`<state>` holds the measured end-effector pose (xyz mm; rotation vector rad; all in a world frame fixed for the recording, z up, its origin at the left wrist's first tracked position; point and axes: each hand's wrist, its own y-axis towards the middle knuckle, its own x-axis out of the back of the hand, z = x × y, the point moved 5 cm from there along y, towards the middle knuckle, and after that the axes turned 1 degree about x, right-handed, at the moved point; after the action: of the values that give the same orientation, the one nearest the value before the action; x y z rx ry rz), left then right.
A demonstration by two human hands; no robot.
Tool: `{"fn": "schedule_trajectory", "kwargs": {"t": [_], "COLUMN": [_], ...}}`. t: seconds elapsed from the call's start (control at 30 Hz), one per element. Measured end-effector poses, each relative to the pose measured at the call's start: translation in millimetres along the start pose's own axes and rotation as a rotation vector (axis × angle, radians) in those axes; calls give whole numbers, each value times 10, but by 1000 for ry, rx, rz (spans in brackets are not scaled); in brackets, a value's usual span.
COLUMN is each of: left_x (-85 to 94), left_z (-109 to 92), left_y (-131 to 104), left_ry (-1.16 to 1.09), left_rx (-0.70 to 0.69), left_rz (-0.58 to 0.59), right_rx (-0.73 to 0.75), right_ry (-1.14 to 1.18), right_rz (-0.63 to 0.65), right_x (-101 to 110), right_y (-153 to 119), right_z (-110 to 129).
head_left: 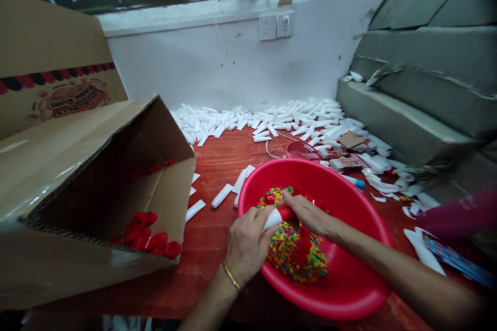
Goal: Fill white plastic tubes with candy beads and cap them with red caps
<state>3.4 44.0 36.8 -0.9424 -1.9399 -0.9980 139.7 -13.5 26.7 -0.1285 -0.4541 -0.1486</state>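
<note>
Above a red plastic basin [357, 207], my left hand [246, 243] is closed around a white tube [273, 219], and a bracelet circles that wrist. My right hand [310, 215] reaches in from the right, its fingers closed on a red plastic piece [286, 212] at the tube's end; whether the two parts are joined cannot be made out. Small multicoloured candies [281, 251] lie in the basin below both hands, with a few red pieces [269, 198] among them. Part of the heap is hidden by my hands.
An open cardboard box [171, 217] on the left holds red plastic pieces [142, 232]. White tubes [221, 119] are piled along the wall, with several near the basin. A small red basket [303, 151] stands behind it. Wrapped stacks [411, 119] rise at right, beside a pink object [458, 214].
</note>
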Motion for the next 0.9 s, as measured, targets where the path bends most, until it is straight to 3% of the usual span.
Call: {"fn": "schedule_trajectory", "kwargs": {"t": [0.1, 0.17, 0.43, 0.5, 0.6, 0.67, 0.73, 0.8, 0.9], "left_x": [-2, 6, -12, 16, 162, 274, 371, 472, 586], "left_z": [24, 15, -66, -76, 13, 172, 398, 678, 1138], "left_y": [17, 20, 9, -2, -173, -467, -929, -1536, -2524], "left_ry": [-35, -15, 131, 108, -19, -90, -54, 96, 236], "left_rx": [29, 21, 24, 22, 68, 121, 173, 244, 430], "left_rz": [-37, -38, -40, -96, -275, -346, -346, -338, -245], "right_rx": [290, 348, 107, 65, 59, 15, -37, -65, -33], "right_ry": [-136, -159, 17, 69, 118, 51, -147, -416, -773], "right_rz": [-48, -13, 101, 90, 21, -61, -133, -131, -18], "right_x": [83, 91, -64, -68, 22, 136, 252, 312, 275], "right_y": [-43, -62, 0, 17, 54, 77, 88, 100, 173], "right_z": [186, 218, 29, -2, -72, -184, -304, -386, -425]}}
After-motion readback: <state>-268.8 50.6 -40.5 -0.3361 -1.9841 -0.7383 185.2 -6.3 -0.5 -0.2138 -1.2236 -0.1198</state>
